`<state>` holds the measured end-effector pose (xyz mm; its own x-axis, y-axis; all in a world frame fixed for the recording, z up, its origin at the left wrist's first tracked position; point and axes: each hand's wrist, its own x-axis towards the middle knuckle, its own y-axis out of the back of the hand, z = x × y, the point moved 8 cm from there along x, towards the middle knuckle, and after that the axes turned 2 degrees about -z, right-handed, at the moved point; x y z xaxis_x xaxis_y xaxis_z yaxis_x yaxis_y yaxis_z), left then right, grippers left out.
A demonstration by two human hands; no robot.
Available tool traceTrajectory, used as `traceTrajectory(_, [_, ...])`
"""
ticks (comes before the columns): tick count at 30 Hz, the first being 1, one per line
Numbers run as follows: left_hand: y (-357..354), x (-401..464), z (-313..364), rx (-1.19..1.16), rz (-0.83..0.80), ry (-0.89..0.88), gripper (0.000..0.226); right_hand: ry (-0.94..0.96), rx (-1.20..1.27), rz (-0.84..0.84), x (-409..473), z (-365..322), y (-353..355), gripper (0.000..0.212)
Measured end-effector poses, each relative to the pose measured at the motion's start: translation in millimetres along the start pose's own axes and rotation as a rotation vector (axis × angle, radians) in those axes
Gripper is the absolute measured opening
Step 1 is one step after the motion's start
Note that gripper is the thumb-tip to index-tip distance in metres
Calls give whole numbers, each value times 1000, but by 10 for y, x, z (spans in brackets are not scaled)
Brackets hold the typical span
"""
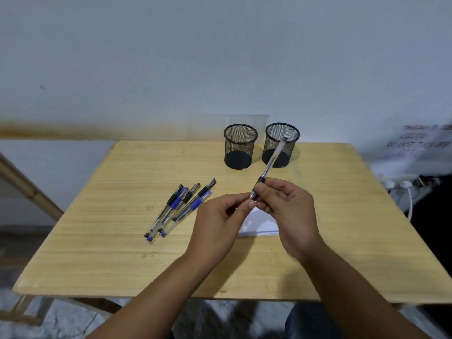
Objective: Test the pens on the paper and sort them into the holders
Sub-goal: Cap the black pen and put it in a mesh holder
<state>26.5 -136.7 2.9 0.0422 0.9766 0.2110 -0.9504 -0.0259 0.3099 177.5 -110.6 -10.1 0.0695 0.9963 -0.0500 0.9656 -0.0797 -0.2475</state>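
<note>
Pen up over table, clear barrel, black grip, slanting up toward right holder. Right hand pinching black grip section, fingers closed narrow on it. Left hand thumb and forefinger closed at pen's lower tip end, likely on cap; cap itself hidden, cannot tell. Pen looks light, stiff, smooth plastic; rubbery grip best hold. Paper under hands, mostly covered. Pen pile left, apart. Left holder looks empty.
</note>
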Motion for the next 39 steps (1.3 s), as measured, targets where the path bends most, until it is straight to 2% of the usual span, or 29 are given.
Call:
traceTrajectory(2, [-5,171,-80,51,-16,44,26,-6,1,22,158,-81,-8,14])
traceTrajectory(4, [33,402,-198,125,9,96,41,5,-68,65,370,-205,36,13])
traceTrajectory(8, [145,920,-361,166,110,157,60,76,-442,119,810,-492,181,14])
traceTrajectory(12, [152,1406,-517,251,136,206,92,188,-834,98,1139,-783,148,10])
traceTrajectory(16, [120,1679,-536,244,136,170,75,272,-1068,61,1420,-925,-77,11])
traceTrajectory(20, [105,1807,-641,225,127,158,60,287,-1163,-2,1701,-790,-315,8])
traceTrajectory(26, [110,1784,-708,188,139,155,50,338,-1270,-60,1905,-567,-540,10])
traceTrajectory(31, [128,1752,-700,202,75,143,56,402,-1260,-60,1808,-586,-513,26])
traceTrajectory(35, [263,1557,-725,279,10,185,70,534,-1256,-14,1572,-726,-400,33])
traceTrajectory(39, [518,1180,-671,361,-24,166,49,643,-1120,-33,1291,-742,-422,27])
